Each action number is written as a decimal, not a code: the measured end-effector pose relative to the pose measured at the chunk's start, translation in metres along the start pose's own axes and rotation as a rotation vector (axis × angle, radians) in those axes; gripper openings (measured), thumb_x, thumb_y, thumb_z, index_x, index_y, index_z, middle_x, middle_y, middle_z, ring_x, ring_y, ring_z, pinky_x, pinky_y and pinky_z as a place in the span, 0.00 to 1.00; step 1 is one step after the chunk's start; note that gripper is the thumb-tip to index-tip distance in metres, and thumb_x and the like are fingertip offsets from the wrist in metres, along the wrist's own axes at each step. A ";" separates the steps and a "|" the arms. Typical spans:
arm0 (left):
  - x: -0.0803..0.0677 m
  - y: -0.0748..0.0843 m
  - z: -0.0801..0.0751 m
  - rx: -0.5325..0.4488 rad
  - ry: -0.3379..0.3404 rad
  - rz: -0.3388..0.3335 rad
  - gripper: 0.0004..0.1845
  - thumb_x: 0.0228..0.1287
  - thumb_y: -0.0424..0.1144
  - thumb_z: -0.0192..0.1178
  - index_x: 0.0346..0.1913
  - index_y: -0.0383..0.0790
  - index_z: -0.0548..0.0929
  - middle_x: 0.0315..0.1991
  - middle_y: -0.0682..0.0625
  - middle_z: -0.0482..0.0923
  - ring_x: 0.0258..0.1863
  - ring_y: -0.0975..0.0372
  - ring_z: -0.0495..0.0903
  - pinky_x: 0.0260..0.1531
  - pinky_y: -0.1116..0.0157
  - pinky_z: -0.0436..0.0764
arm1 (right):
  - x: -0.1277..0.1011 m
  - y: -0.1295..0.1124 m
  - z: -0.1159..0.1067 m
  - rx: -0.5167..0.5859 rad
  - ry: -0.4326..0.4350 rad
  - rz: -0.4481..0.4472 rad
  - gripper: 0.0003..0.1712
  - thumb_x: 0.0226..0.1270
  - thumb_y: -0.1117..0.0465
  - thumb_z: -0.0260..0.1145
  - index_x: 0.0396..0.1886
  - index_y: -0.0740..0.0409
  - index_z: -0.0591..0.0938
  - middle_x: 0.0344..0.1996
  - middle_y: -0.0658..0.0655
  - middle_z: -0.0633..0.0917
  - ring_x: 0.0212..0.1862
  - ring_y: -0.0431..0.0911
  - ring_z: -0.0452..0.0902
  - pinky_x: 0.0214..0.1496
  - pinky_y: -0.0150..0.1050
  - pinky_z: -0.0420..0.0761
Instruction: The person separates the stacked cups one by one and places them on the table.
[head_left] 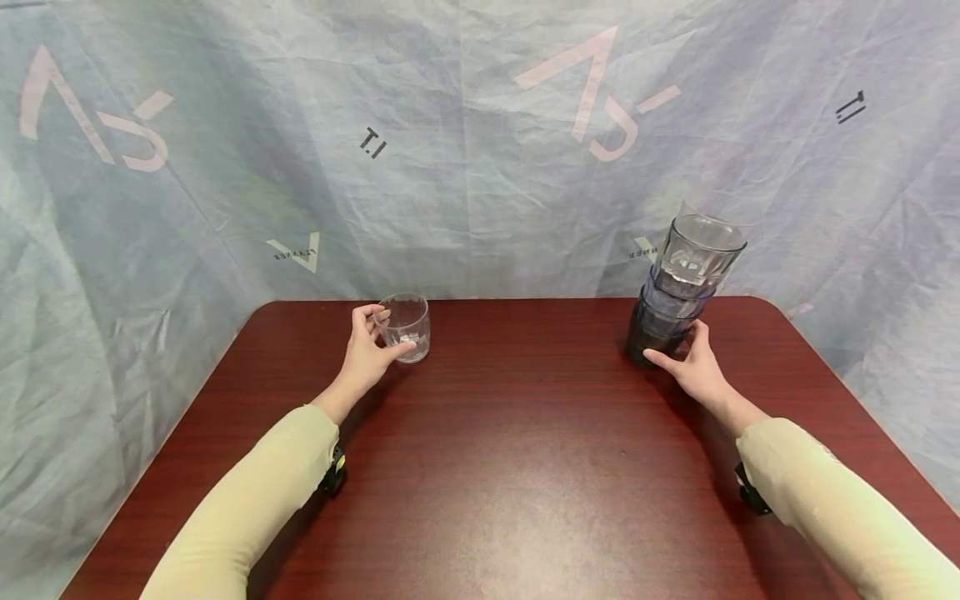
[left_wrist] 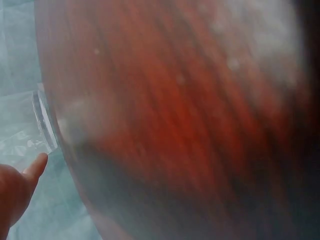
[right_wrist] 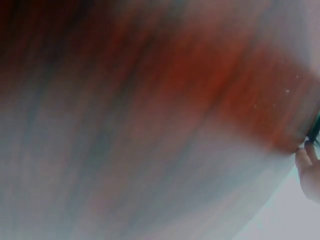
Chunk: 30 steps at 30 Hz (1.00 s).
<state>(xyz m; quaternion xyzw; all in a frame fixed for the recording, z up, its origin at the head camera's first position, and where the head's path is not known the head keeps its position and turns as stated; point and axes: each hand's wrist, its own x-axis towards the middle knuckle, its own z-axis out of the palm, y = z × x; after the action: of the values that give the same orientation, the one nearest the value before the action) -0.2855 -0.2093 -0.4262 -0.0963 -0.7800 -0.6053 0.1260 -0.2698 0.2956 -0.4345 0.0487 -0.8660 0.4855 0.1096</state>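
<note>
My left hand [head_left: 367,350] holds a clear drinking glass [head_left: 408,333], thumb on its near side and fingers at its left. In the left wrist view the glass [left_wrist: 30,125] is cut by the frame's left edge, with the thumb [left_wrist: 36,167] by its base. At the back right my right hand [head_left: 697,367] grips the lowest part of a stack of nested glasses. A clear glass [head_left: 701,250] tops this stack, a bluish glass [head_left: 672,300] comes below, and a dark glass [head_left: 647,337] is at the bottom. Only a dark sliver of it [right_wrist: 315,131] shows in the right wrist view.
Both hands are over a dark red wooden table [head_left: 510,433] with rounded back corners. Behind it hangs a pale grey-blue cloth [head_left: 465,167] with printed letters. A black wrist device [head_left: 334,473] sits under the left sleeve; another [head_left: 752,492] is under the right.
</note>
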 end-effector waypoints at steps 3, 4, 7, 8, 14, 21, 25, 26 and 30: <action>-0.001 -0.001 -0.003 0.027 0.001 -0.018 0.40 0.54 0.24 0.70 0.62 0.31 0.53 0.65 0.34 0.61 0.68 0.48 0.61 0.66 0.56 0.60 | 0.000 0.001 0.001 0.008 0.000 -0.006 0.47 0.64 0.63 0.69 0.68 0.70 0.47 0.61 0.76 0.64 0.59 0.63 0.64 0.52 0.40 0.66; -0.001 -0.001 -0.004 0.031 0.001 -0.023 0.40 0.54 0.25 0.70 0.62 0.32 0.53 0.65 0.34 0.61 0.68 0.48 0.61 0.65 0.55 0.61 | 0.000 0.001 0.001 0.011 -0.002 -0.008 0.47 0.64 0.63 0.69 0.68 0.70 0.47 0.61 0.76 0.64 0.60 0.63 0.63 0.52 0.39 0.66; -0.002 0.000 -0.005 0.038 0.003 -0.040 0.39 0.55 0.25 0.70 0.62 0.33 0.53 0.65 0.34 0.62 0.68 0.48 0.61 0.64 0.54 0.62 | 0.001 0.001 0.000 0.017 -0.010 -0.009 0.47 0.65 0.63 0.69 0.68 0.70 0.46 0.62 0.76 0.64 0.61 0.62 0.63 0.53 0.40 0.66; -0.002 0.000 -0.006 0.038 0.004 -0.046 0.39 0.56 0.25 0.69 0.62 0.33 0.53 0.65 0.35 0.61 0.68 0.48 0.61 0.64 0.54 0.62 | 0.001 0.000 0.000 0.022 -0.014 -0.009 0.47 0.65 0.63 0.68 0.69 0.70 0.45 0.62 0.76 0.64 0.61 0.63 0.63 0.54 0.42 0.66; -0.002 0.000 -0.005 0.054 0.006 -0.073 0.39 0.55 0.25 0.69 0.62 0.34 0.53 0.66 0.35 0.61 0.69 0.49 0.60 0.65 0.55 0.62 | 0.001 -0.002 -0.001 0.031 -0.026 -0.001 0.48 0.66 0.62 0.68 0.69 0.70 0.43 0.64 0.76 0.62 0.63 0.64 0.61 0.56 0.51 0.65; -0.001 0.000 -0.004 0.076 0.005 -0.065 0.40 0.53 0.24 0.70 0.61 0.34 0.53 0.66 0.35 0.62 0.69 0.49 0.60 0.62 0.52 0.66 | 0.002 -0.001 -0.001 0.029 -0.027 -0.007 0.48 0.66 0.62 0.68 0.69 0.70 0.44 0.64 0.76 0.62 0.62 0.63 0.61 0.54 0.40 0.66; -0.001 -0.001 -0.004 0.083 -0.010 -0.067 0.42 0.52 0.22 0.70 0.62 0.34 0.52 0.67 0.35 0.61 0.69 0.48 0.60 0.57 0.48 0.70 | 0.001 0.001 -0.001 0.020 -0.025 -0.001 0.48 0.66 0.61 0.68 0.69 0.70 0.44 0.63 0.76 0.62 0.62 0.64 0.61 0.55 0.45 0.66; -0.001 -0.001 -0.004 0.089 -0.015 -0.068 0.42 0.52 0.22 0.70 0.62 0.34 0.52 0.67 0.35 0.61 0.69 0.48 0.60 0.57 0.47 0.70 | 0.001 0.001 -0.001 0.016 -0.025 0.003 0.49 0.66 0.61 0.68 0.70 0.70 0.44 0.63 0.77 0.62 0.61 0.64 0.62 0.55 0.47 0.66; 0.000 0.002 -0.006 0.150 -0.024 -0.056 0.47 0.51 0.27 0.74 0.67 0.35 0.52 0.68 0.34 0.60 0.68 0.46 0.61 0.61 0.47 0.64 | 0.000 0.002 -0.002 0.007 -0.031 0.020 0.50 0.66 0.60 0.68 0.70 0.70 0.43 0.63 0.77 0.62 0.60 0.66 0.62 0.56 0.55 0.64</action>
<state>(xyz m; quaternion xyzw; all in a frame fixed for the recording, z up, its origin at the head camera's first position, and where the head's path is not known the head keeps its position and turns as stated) -0.2847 -0.2142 -0.4225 -0.0719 -0.8269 -0.5474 0.1066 -0.2701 0.2981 -0.4349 0.0479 -0.8663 0.4888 0.0909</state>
